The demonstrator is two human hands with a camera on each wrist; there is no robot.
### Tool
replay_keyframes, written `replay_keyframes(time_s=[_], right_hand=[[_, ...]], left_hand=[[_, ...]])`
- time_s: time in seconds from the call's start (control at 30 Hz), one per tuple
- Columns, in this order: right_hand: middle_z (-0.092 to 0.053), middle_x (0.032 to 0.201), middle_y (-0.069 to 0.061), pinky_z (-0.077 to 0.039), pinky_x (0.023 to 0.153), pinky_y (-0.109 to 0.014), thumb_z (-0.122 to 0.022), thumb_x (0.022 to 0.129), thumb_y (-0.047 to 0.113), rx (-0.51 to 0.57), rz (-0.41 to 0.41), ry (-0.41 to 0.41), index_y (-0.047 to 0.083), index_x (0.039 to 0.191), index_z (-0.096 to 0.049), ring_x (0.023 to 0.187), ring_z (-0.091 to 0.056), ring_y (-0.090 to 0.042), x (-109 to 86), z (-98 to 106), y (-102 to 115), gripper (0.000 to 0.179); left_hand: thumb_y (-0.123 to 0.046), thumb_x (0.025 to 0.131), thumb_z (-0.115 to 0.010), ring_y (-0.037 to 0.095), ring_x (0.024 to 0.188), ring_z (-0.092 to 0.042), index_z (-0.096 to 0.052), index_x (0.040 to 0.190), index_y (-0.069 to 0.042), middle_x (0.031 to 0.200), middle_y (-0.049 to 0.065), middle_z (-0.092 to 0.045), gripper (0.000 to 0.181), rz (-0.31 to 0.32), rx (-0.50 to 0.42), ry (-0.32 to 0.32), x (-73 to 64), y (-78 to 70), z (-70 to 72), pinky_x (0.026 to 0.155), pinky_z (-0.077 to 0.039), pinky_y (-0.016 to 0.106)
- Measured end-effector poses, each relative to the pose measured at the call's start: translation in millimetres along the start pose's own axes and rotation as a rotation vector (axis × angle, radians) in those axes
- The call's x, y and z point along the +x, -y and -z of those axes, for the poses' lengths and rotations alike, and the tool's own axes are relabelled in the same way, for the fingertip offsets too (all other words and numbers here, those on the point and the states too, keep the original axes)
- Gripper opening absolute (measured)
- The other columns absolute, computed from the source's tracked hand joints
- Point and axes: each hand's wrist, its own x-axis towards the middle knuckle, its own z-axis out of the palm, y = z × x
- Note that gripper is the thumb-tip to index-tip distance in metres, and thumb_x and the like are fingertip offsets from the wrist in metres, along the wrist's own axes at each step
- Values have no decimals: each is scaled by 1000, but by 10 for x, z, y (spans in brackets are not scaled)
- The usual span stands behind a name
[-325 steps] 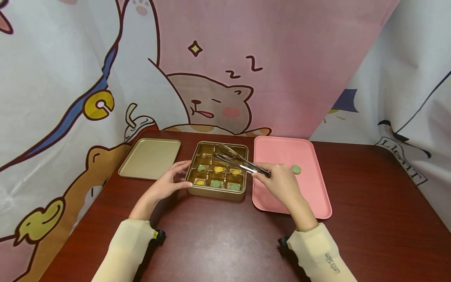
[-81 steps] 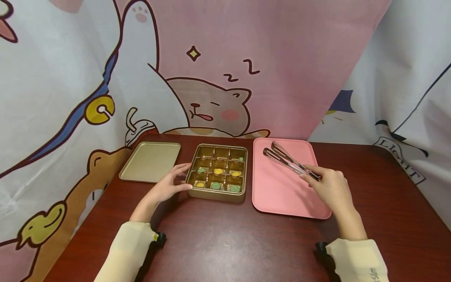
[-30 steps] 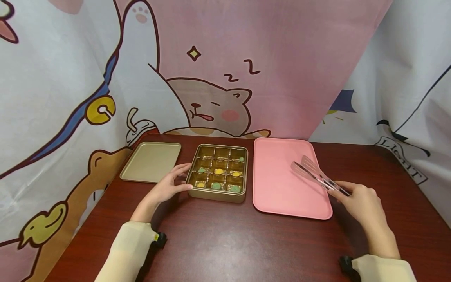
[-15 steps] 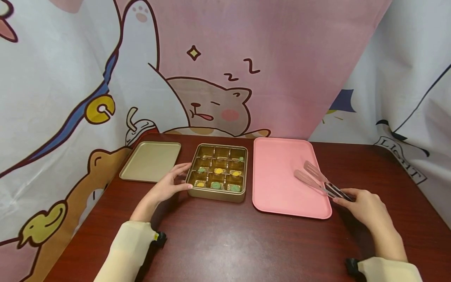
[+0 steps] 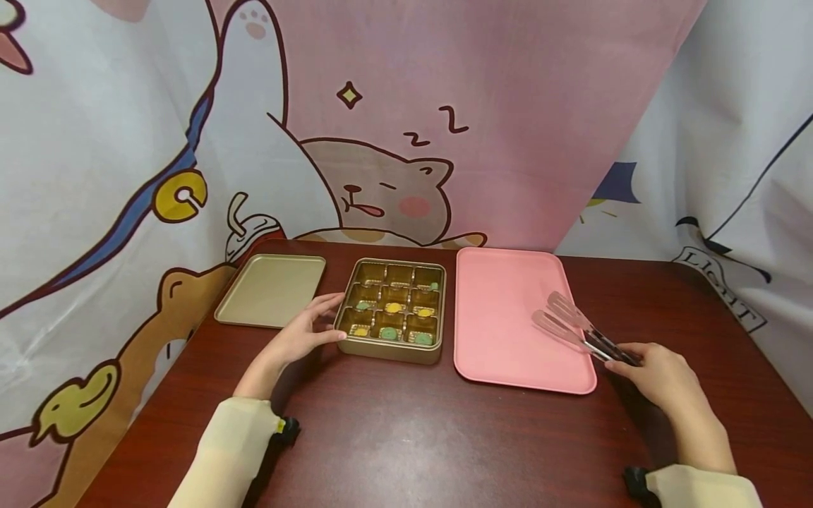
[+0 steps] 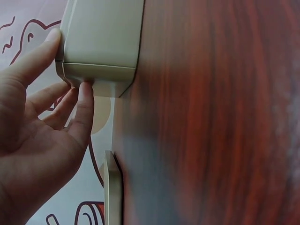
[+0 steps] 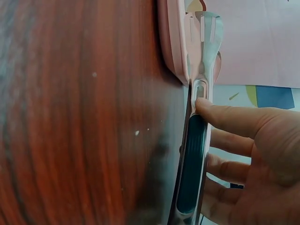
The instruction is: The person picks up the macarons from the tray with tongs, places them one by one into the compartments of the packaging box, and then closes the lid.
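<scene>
A gold square tin (image 5: pixel 389 351) stands mid-table, its inside divided into several compartments. Small round green pieces (image 5: pixel 389 333) and yellow pieces (image 5: pixel 394 308) sit in some of them. My left hand (image 5: pixel 303 336) touches the tin's left side, thumb at the front corner and fingers farther back along the wall. In my right hand (image 5: pixel 660 374) I hold metal tongs (image 7: pixel 194 140) by the dark-gripped handles, thumb pressed on the near arm. Their slotted tips stand apart over the right side of the pink tray (image 5: pixel 495 324), with nothing between them.
A flat gold lid (image 5: pixel 273 289) lies left of the tin. The pink tray lies to the tin's right. Behind the dark wooden table (image 5: pixel 406 437) hangs a printed cloth (image 5: pixel 508 127) at the back edge.
The green piece on the tray earlier is gone from it; a green piece now shows in the tin's right column. My right hand moved right with the tongs, lately almost still. Left hand stayed.
</scene>
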Motion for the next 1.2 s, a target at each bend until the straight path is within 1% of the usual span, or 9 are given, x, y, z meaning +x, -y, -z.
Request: replay_keyframes(time_s=[0.1,0.23,0.37,0.53,0.77,0.87,1.1,1.17,1.2], right_hand=[[-57,122,-39,-45,78,-66,-69,91,41,8,14,-27,-8,129,-57,104,-54,-56,-24,-7,27,64],[-54,128,-39,-45,81,-69,-68,91,42,32,22,-100,-6,134,-55,110,-52,-56,-70,-13,123,65],[-50,134,-39,-43,84,-71,-66,93,43,59,18,-154,-3,138,-53,115,-49,-57,-111,4,260,66],[-53,134,-35,-42,86,-73,-67,93,42,88,72,-199,-1,136,-56,117,-52,-55,-146,25,459,62],[-59,128,-32,-45,88,-70,-71,91,25,130,173,-233,-2,132,-61,113,-58,-50,-147,-14,724,50],[-59,129,-32,-46,88,-70,-73,90,24,146,206,-234,-1,131,-62,113,-58,-51,-143,-42,841,50],[-45,151,-24,-38,104,-70,-75,89,26,212,306,-210,4,133,-63,136,-44,-48,-180,-60,1143,50],[-51,146,-24,-38,105,-68,-76,88,24,208,337,-222,4,130,-65,138,-43,-46,-183,-82,1239,47],[-55,142,-24,-39,105,-67,-76,88,23,200,347,-231,3,128,-66,138,-44,-45,-184,-95,1286,46]], left_hand=[[-11,91,-72,38,127,-46,-35,154,-2,159,19,-28,74,18,-3,-4,-19,-15,5,104,-46,53],[-12,90,-73,39,129,-46,-36,154,-4,159,17,-29,74,34,-11,-10,-44,-30,25,103,-44,54],[-13,91,-72,41,129,-47,-36,153,-2,159,19,-29,72,25,-12,-16,-69,-26,58,102,-44,55],[-16,94,-69,41,131,-47,-36,153,-2,159,19,-31,68,39,-5,-33,-125,19,136,107,-41,59],[-19,99,-62,43,134,-46,-35,154,-5,158,21,-34,62,90,27,-82,-264,104,310,104,-43,58],[-19,100,-61,45,133,-47,-35,153,-3,157,22,-34,62,107,34,-105,-324,135,392,103,-45,57],[-24,101,-59,46,136,-43,-35,153,-1,154,26,-37,62,174,83,-165,-447,183,621,103,-45,55],[-25,102,-58,46,137,-41,-34,153,-1,155,27,-36,62,192,88,-182,-478,206,689,103,-44,55],[-26,102,-58,46,137,-41,-34,153,0,154,27,-37,62,194,101,-192,-494,221,721,103,-46,50]])
